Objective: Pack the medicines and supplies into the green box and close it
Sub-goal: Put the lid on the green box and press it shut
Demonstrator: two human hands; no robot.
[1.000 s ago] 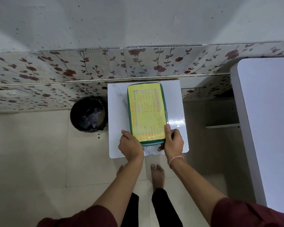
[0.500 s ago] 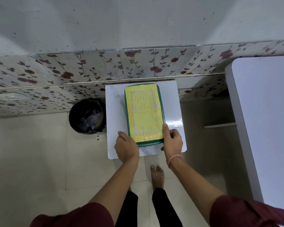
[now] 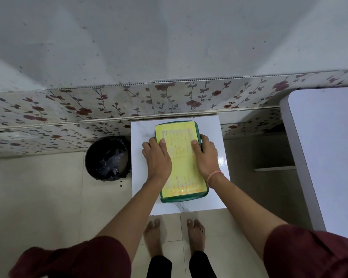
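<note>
So the green box (image 3: 182,197) is sitting on the small white marble-look table (image 3: 141,177) pushed up against the floral wall tiles, lid already down, with a big yellow printed label (image 3: 181,167) covering nearly the whole top; I can't see any loose medicines or supplies left on the table, so I'm guessing the packing part is done and this is the closing step.

Left hand (image 3: 157,155) is flat on the left long edge, thumb up on the label and fingers curled over the side; right hand (image 3: 206,155) mirrors it on the right edge, fingers wrapped down around what looks like a side clip or handle nub, though that bit is mostly hidden; both are clamped on the box at about its far half, neither spread wide.

Handling-wise, my read is rigid moulded plastic, stiff walls, lid with a little flex; loaded with supplies it's probably moderate weight, not heavy; the label looks glossy and likely slick, so I wouldn't trust a grip on the top face.

Best hold is where the hands are: the two long sides under the lid rim, pressing evenly until both sides seat; whether the latches have actually caught, I can't tell from up here.

There's a black bin (image 3: 107,157) just beside the table on the left; not in the way.
</note>
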